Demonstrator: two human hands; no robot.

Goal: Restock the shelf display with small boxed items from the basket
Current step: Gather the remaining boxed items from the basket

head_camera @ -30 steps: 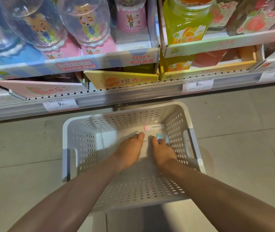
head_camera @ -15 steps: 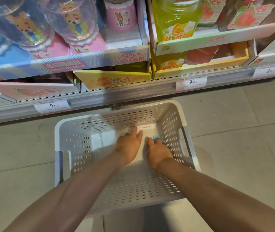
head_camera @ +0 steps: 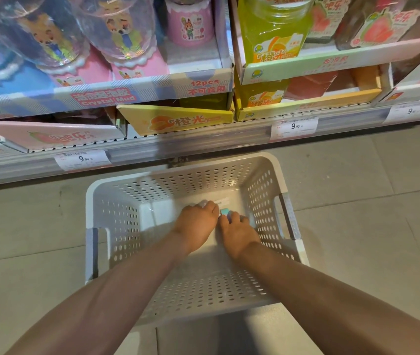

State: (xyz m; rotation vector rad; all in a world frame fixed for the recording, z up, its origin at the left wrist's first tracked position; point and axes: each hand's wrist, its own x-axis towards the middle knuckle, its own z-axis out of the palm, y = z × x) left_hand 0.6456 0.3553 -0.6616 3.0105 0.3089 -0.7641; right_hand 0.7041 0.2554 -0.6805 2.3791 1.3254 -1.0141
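Observation:
A white perforated basket (head_camera: 116, 226) stands on the floor below the shelf. Both my hands are down at its bottom, side by side. My left hand (head_camera: 196, 224) has its fingers curled over a pale small box (head_camera: 203, 203), of which only a corner shows. My right hand (head_camera: 238, 231) is closed around a small teal box (head_camera: 224, 212) that pokes out above its fingers. A white flat item with a label (head_camera: 223, 201) lies just beyond the hands. Most of what the hands cover is hidden.
The shelf edge (head_camera: 203, 147) with 9.90 price tags (head_camera: 82, 159) runs above the basket. Display cartons sit on it: a blue Crystal Mud tray (head_camera: 101, 94), a yellow orange-print carton (head_camera: 175, 121), a pink carton (head_camera: 57, 135), and green jars (head_camera: 272, 34). Grey floor tiles surround the basket.
My left hand's fingers have curled from flat to closed on a pale box. My right hand has tightened on the teal box. The view shifted slightly.

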